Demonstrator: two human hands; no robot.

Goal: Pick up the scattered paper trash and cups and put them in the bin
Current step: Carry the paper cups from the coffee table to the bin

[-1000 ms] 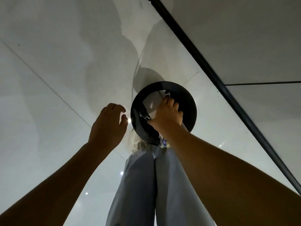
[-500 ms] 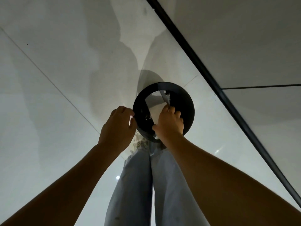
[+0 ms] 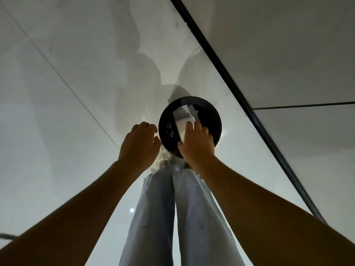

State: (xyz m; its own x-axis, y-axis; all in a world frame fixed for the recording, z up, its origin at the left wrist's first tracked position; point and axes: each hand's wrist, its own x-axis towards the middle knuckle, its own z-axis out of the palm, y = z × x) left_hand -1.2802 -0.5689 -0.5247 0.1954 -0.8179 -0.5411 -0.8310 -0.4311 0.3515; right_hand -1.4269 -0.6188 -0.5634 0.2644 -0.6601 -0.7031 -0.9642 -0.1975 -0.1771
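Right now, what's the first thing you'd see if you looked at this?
The round black bin on the pale floor stands out, seen from straight above, with white paper inside. The right hand reaches over its rim, fingers on the paper. The left hand hovers beside the bin, fingers curled and empty, above light blue trouser legs.

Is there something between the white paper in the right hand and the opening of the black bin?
Nothing visible blocks it. The right hand holds the white paper directly over the bin opening, where other white trash already lies. The left hand is beside the rim, outside the opening.
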